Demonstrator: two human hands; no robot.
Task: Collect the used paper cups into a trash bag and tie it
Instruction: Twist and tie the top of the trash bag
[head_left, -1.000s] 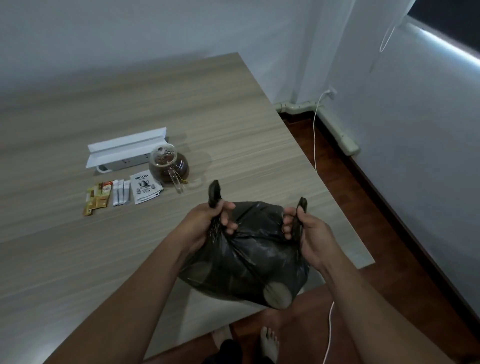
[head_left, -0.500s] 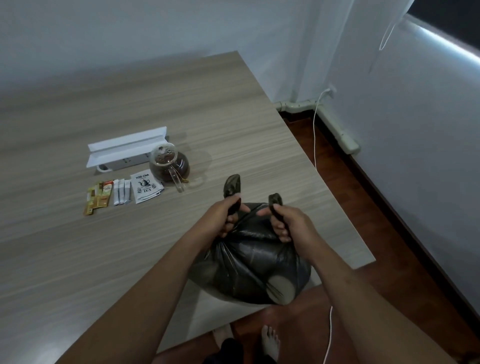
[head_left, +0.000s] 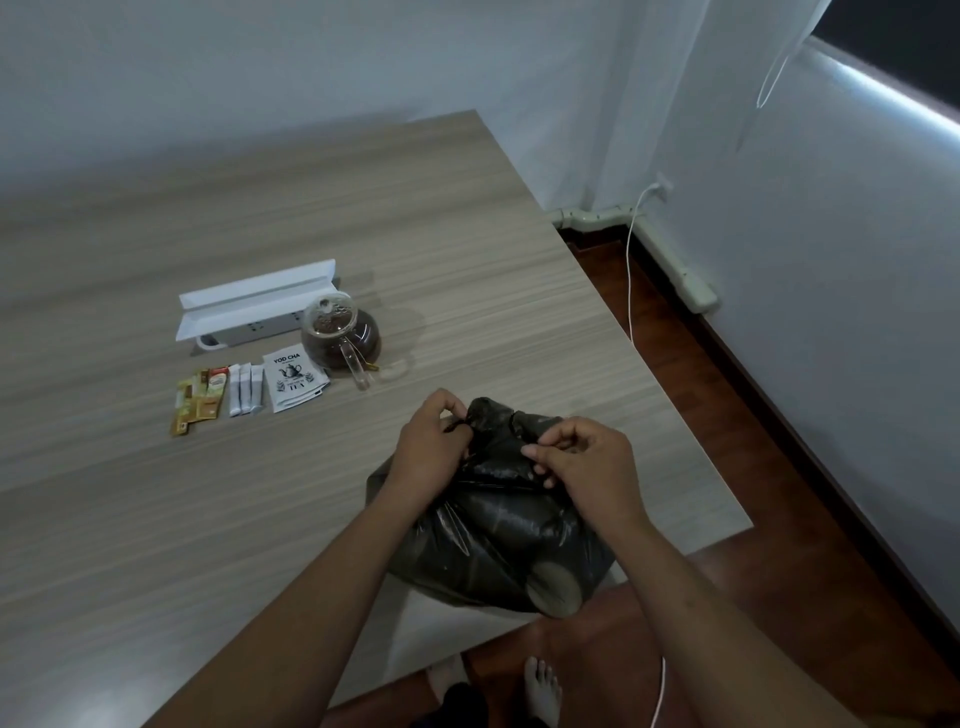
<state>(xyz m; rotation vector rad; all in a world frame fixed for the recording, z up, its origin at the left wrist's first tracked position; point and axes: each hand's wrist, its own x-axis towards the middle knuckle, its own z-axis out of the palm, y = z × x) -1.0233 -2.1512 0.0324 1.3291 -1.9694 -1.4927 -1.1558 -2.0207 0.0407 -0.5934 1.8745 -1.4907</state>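
Black trash bag (head_left: 493, 535) bulging at the near right corner of the table (head_left: 260, 519) (a round cup shape presses through the plastic), left hand (head_left: 431, 452) and right hand (head_left: 587, 467) each pinching gathered bag plastic at its top, glass teapot (head_left: 340, 335), tea packet (head_left: 293, 379) and sachets (head_left: 200, 400) further left.

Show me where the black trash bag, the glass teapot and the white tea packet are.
black trash bag (head_left: 498, 530), head view, on its bulging side.
glass teapot (head_left: 340, 332), head view, on its round body.
white tea packet (head_left: 293, 382), head view, on its printed face.
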